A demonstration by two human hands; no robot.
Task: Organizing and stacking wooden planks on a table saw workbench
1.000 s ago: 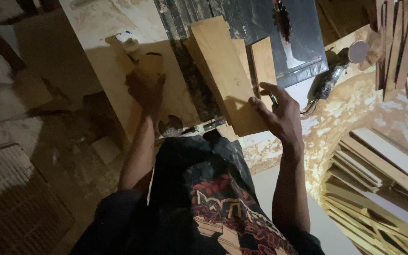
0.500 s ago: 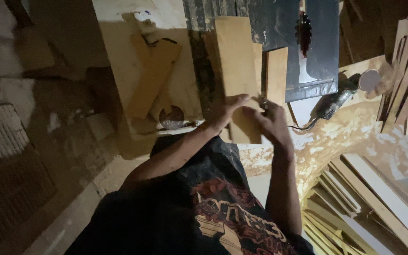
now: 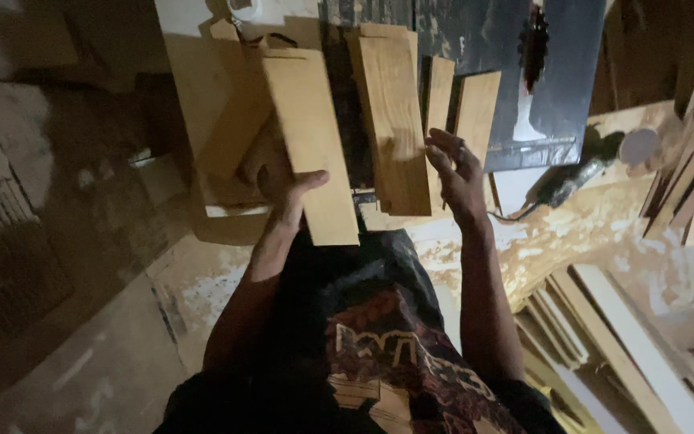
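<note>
At centre frame the left hand (image 3: 287, 189) clamps its grip on a wooden plank (image 3: 311, 145) above the counter (image 3: 186, 96), while the right hand (image 3: 455, 173), fingers apart, touches a second plank (image 3: 395, 120) beside the saw blade (image 3: 533, 48).

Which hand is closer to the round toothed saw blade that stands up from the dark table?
Right. The right hand rests at the wooden boards just left of the round toothed saw blade. The left hand grips a pale wooden plank much farther left.
</note>
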